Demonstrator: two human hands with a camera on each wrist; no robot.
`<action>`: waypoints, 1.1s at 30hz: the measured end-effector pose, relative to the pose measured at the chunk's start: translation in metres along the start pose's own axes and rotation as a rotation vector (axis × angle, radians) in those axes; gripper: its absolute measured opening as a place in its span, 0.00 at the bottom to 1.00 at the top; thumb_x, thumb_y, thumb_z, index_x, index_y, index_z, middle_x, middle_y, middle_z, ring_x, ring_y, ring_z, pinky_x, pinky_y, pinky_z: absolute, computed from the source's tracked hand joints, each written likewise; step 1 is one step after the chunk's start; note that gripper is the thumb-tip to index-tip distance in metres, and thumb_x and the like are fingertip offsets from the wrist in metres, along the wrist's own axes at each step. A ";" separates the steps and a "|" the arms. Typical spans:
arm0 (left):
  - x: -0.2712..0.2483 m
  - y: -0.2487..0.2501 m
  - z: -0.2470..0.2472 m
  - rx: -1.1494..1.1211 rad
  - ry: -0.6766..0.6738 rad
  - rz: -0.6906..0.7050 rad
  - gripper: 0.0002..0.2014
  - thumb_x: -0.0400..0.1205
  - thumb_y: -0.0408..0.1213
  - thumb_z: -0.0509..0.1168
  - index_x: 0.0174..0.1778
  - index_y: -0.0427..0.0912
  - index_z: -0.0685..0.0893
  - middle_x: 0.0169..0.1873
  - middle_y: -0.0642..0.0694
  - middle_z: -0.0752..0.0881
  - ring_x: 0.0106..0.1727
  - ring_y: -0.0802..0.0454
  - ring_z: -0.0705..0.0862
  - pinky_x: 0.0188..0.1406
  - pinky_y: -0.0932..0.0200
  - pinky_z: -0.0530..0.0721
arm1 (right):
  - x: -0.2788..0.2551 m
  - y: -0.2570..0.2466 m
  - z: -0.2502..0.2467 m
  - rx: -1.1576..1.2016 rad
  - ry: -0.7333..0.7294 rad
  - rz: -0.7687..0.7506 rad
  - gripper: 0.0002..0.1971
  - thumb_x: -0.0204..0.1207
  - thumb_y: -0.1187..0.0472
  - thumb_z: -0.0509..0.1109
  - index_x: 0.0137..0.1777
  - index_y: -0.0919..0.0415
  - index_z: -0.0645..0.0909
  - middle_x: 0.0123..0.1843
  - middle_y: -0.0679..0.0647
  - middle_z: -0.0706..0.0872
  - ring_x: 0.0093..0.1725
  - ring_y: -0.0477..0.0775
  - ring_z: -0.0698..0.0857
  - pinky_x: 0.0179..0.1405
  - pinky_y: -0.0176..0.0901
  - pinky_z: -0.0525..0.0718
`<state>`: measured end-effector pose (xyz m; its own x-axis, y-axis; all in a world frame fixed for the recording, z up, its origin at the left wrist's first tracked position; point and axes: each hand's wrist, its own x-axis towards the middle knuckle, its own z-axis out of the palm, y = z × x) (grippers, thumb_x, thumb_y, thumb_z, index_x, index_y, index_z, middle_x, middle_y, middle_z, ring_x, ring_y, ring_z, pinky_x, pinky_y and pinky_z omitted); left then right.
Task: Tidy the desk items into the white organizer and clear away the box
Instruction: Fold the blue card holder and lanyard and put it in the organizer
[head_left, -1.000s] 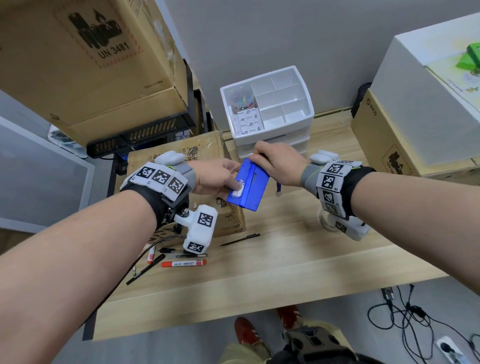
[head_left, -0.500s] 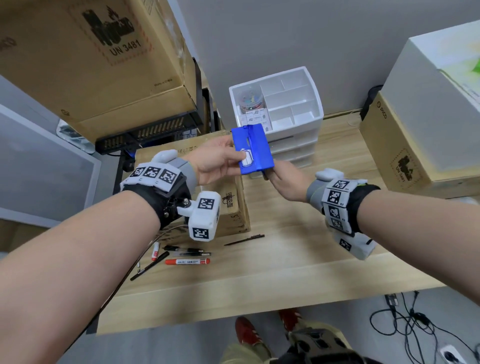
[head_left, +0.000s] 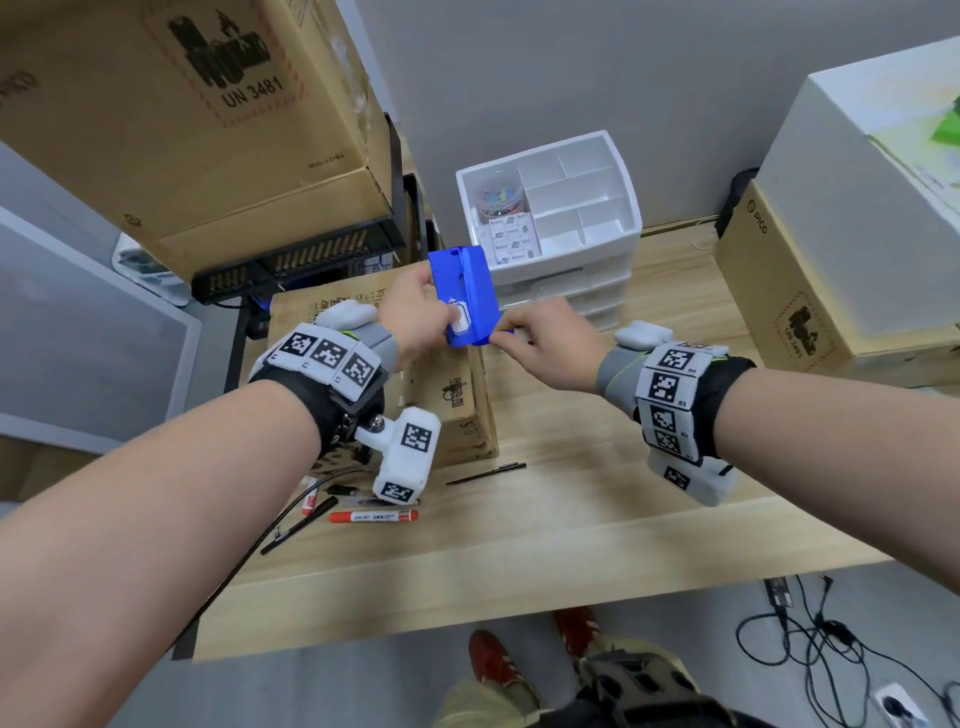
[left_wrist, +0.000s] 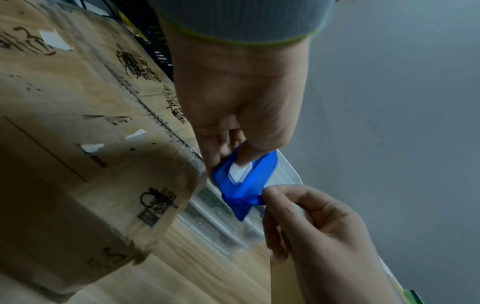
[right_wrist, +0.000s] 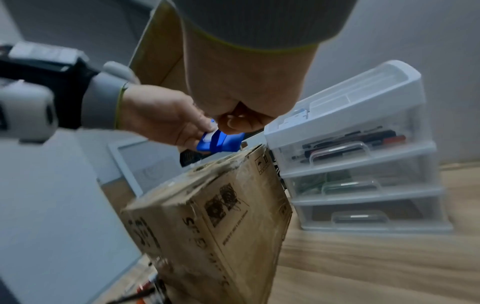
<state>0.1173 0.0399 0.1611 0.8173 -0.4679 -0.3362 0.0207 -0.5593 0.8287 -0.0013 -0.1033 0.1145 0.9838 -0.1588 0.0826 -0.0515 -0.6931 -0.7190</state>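
A blue plastic case (head_left: 470, 291) with a white slider is held in the air just in front of the white organizer (head_left: 623, 171). My left hand (head_left: 431, 306) grips its left side, thumb on the slider. My right hand (head_left: 511, 338) pinches the case's near end between thumb and forefinger. The left wrist view shows that pinch on a blue flap of the case (left_wrist: 249, 181). In the right wrist view, the case (right_wrist: 221, 143) hovers over the small cardboard box (right_wrist: 213, 216). The organizer's top tray holds a clip jar and sticky notes at its left.
The small cardboard box (head_left: 457, 415) stands on the wooden desk under my hands. A red marker (head_left: 374, 516), a black pen (head_left: 485, 473) and other pens lie near the desk's front left. Large cardboard boxes (head_left: 779, 291) flank the desk. The organizer's drawers (right_wrist: 350, 144) hold pens.
The blue case has risen and moved away from me toward the organizer. My right hand left its top, dropped below it, and now pinches its near end.
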 end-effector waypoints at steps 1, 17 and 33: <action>-0.003 -0.001 -0.001 0.054 -0.036 0.017 0.23 0.75 0.23 0.66 0.63 0.50 0.81 0.50 0.40 0.91 0.51 0.43 0.91 0.52 0.40 0.90 | 0.002 -0.002 -0.004 0.030 0.028 0.023 0.09 0.81 0.55 0.69 0.42 0.56 0.87 0.34 0.40 0.83 0.34 0.41 0.79 0.41 0.37 0.73; -0.017 0.013 0.002 -0.037 -0.279 -0.044 0.29 0.78 0.21 0.65 0.72 0.50 0.78 0.53 0.34 0.91 0.51 0.38 0.91 0.51 0.38 0.90 | 0.011 -0.004 0.011 0.475 0.389 0.215 0.06 0.78 0.58 0.74 0.54 0.55 0.83 0.35 0.48 0.80 0.32 0.42 0.76 0.38 0.33 0.80; -0.013 0.007 0.009 0.337 0.044 0.176 0.28 0.73 0.34 0.74 0.66 0.44 0.69 0.46 0.43 0.84 0.38 0.49 0.84 0.40 0.50 0.87 | 0.017 0.001 0.009 0.709 0.212 0.424 0.11 0.81 0.60 0.71 0.60 0.64 0.83 0.48 0.61 0.91 0.45 0.53 0.91 0.39 0.42 0.88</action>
<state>0.1012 0.0357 0.1674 0.8155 -0.5511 -0.1768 -0.3064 -0.6702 0.6760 0.0171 -0.1001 0.1089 0.8489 -0.4831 -0.2143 -0.2192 0.0472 -0.9745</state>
